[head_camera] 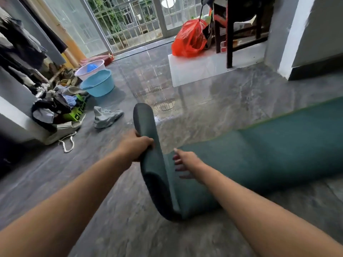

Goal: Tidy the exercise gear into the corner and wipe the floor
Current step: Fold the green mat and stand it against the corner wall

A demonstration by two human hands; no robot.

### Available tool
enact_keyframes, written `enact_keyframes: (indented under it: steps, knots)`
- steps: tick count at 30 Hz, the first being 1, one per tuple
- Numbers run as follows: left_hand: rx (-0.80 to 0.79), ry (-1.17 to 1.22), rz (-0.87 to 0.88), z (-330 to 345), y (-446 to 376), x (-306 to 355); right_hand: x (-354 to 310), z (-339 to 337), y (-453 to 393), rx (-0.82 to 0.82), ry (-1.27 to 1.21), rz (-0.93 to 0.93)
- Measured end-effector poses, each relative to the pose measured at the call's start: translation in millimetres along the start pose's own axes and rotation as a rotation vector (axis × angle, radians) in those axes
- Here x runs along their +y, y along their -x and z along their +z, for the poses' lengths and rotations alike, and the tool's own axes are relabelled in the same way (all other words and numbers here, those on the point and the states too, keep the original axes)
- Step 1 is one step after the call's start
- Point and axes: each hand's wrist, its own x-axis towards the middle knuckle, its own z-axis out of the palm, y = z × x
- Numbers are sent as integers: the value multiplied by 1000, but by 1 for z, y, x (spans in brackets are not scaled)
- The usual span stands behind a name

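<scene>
- Your left hand (138,146) clamps the yoga mat (269,154) by its lifted end.
- Its length runs rightward from that grip.
- Your right hand (185,164) hovers spread, nearer the flat part.

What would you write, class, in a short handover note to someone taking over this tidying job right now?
Left hand grips the lifted end of the green mat. Right hand is open, fingers spread just over the mat.
Most of the mat lies flat on the floor, stretching right.
Done: one end raised.
Left: roll the mat, put it in the corner, wipe the floor; a grey cloth lies nearby.
</scene>
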Motion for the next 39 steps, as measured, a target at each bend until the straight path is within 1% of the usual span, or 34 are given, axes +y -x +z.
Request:
enact_keyframes:
  steps: [1, 2, 3, 4, 6, 7, 10, 12, 13, 14, 16, 18, 19, 20, 22, 23, 24, 25, 26, 27, 28, 29, 31, 34, 36, 39]
  knots:
    - [-51, -34, 50, 23, -1, 16, -17, -27, 6, -12, -178, 5]
    - [-90, -91, 90, 45, 0, 30, -35, -54, 16, -36, -259, -5]
    - [-112, -163, 138, 66, 2, 41, -49, -78, 27, -46, -219, -8]
    - [-120, -229, 193, 88, 6, 51, -60, -100, 37, -42, -90, 13]
    - [-162, -275, 259, 130, 17, 63, -64, -137, 49, -23, 220, 128]
    - [-211, -265, 276, 150, 21, 65, -60, -152, 52, -24, 306, 208]
    - [-403, -260, 305, 196, 37, 51, -33, -189, 56, 46, 360, 397]
    - [-502, -291, 346, 213, 39, 30, -13, -207, 57, 89, 349, 430]
    - [-519, -314, 372, 215, 36, 18, -5, -211, 55, 117, 325, 415]
    - [-508, -341, 390, 214, 32, 4, 1, -212, 54, 161, 305, 382]
    - [-410, -441, 406, 210, 17, -32, 13, -213, 46, 289, 340, 277]
    - [-329, -659, 389, 201, 2, -70, 29, -214, 34, 448, 515, 202]
    - [-301, -762, 366, 196, -3, -87, 38, -212, 30, 506, 604, 203]
    - [-272, -811, 342, 192, -6, -102, 50, -210, 26, 543, 664, 212]
    - [-196, -786, 326, 189, -6, -121, 77, -205, 24, 584, 727, 255]
    - [-148, -761, 335, 191, -5, -127, 91, -200, 25, 625, 800, 253]
    - [-102, -741, 328, 194, -3, -131, 102, -195, 26, 686, 953, 188]
    - [-59, -708, 279, 196, -3, -135, 111, -191, 25, 740, 1158, 39]
    - [-37, -650, 181, 198, -4, -139, 117, -185, 24, 729, 1366, -120]
    - [-31, -561, 77, 198, -7, -143, 120, -178, 24, 663, 1528, -248]
    - [-39, -469, -8, 198, -11, -146, 122, -172, 25, 554, 1633, -298]
    - [-45, -395, -58, 198, -16, -149, 123, -166, 27, 460, 1662, -283]
    - [-60, -286, -130, 197, -26, -154, 123, -156, 33, 323, 1604, -135]
    - [-87, -104, -317, 198, -34, -155, 124, -150, 46, 186, 1594, -57]
    - [-112, -57, -394, 194, -38, -156, 124, -150, 50, 150, 1622, -28]
    - [-114, 24, -414, 185, -41, -157, 125, -147, 53, 151, 1639, 32]
